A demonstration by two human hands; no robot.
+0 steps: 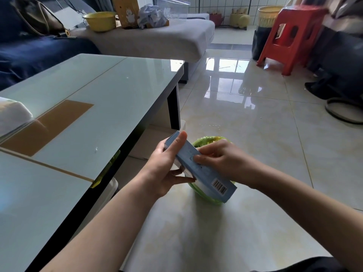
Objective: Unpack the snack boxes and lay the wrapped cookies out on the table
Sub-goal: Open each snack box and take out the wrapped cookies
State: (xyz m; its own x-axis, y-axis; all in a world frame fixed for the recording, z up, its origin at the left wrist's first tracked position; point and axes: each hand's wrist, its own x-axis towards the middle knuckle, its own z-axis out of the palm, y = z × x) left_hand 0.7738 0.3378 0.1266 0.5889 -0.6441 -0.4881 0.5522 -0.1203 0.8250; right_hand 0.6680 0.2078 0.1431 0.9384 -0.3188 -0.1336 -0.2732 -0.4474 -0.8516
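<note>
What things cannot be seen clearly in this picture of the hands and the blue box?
- Head view: the contents of the long light-blue cardboard box are hidden by its own walls.
- The green plastic bin on the floor is mostly covered by the box and the right hand.
- The left hand hides the box's far end flap.
- The white object on the glass table is cut by the left edge.

Red stool (288,36) on tiled floor (255,134) — yellow bowl (100,20) on sofa (157,36)

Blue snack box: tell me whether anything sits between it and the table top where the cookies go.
Nothing visible does. Both hands, left hand and right hand, hold the blue snack box above the floor, right of the table. The glass beside the near edge is bare.
</note>
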